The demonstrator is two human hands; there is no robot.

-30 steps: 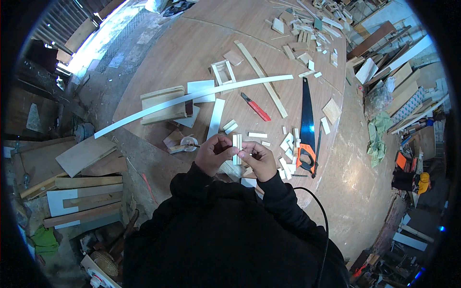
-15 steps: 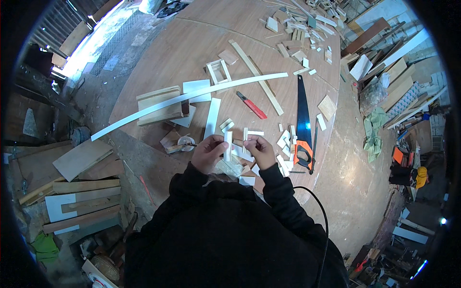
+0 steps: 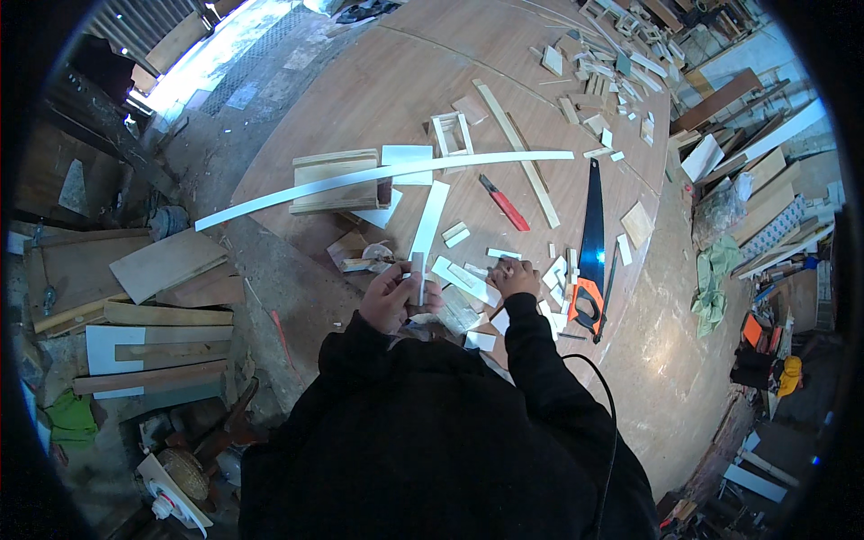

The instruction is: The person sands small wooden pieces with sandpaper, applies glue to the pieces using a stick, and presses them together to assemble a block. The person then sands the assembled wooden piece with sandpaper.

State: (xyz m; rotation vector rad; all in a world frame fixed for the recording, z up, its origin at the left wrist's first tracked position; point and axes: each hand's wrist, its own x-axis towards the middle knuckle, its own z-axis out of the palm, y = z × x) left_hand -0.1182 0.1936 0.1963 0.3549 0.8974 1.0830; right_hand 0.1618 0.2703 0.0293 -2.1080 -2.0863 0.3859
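Observation:
Upright in my left hand, pinched between thumb and fingers, is a small pale wooden block. My right hand is low over the table, its fingers bunched and pointing down, so whatever they hold is hidden. Just beyond those fingertips lies a small white-faced strip. Between my hands rest a longer white-faced strip and a clear plastic piece. A small wooden block lies farther out. Several small offcuts are scattered beside my right hand.
A handsaw with an orange handle lies at the right. A red utility knife sits mid-table. One long white strip crosses a wooden box-like piece. More offcuts are heaped at the far right; a black cable runs by my right arm.
My right hand has moved away from my left, down to the offcuts on the right; the small wooden piece it pinched no longer shows. My left hand keeps its block. The view has shifted.

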